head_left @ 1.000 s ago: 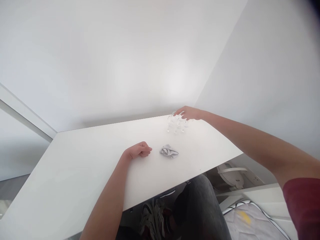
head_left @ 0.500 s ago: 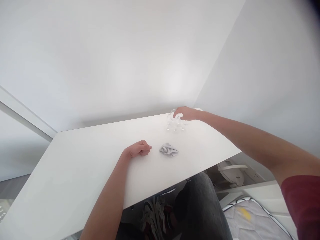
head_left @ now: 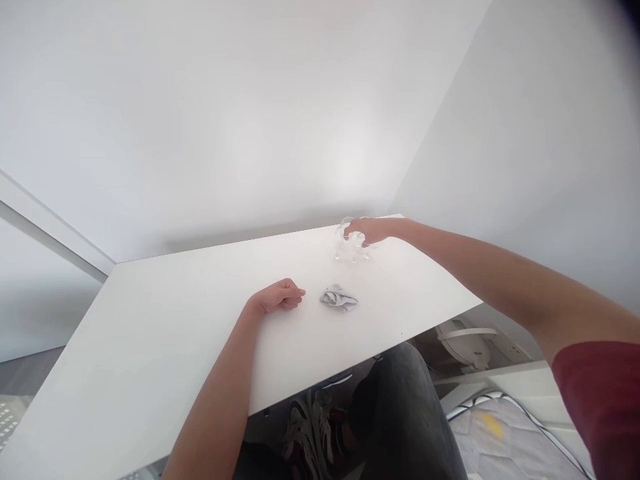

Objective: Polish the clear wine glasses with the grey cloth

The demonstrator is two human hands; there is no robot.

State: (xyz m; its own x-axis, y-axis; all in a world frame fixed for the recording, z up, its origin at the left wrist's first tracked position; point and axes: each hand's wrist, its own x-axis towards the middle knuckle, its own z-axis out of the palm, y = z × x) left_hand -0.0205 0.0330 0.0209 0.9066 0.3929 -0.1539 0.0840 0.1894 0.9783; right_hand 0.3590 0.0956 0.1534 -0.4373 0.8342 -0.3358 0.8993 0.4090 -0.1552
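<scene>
On the white table, my left hand (head_left: 280, 295) rests in a loose fist with the thumb along the index finger; nothing shows in it. A crumpled light grey cloth (head_left: 339, 298) lies just to its right, apart from it. Farther back, a cluster of small clear glasses (head_left: 353, 252) stands close together. My right hand (head_left: 364, 230) reaches over them from the right, with fingers and thumb curved around a clear glass at the back of the cluster. The outlines of the glasses are faint against the white surface.
The white table (head_left: 175, 333) meets a white wall (head_left: 250, 133) along its back edge. Below its front edge are my legs and shoes (head_left: 305, 433). At lower right lie a white round appliance (head_left: 465, 343) and a quilted grey pad (head_left: 500, 433) with a yellow patch.
My right hand has shifted very slightly lower at the clear glasses. The left hand and the cloth stay in place; the view itself has moved a little.
</scene>
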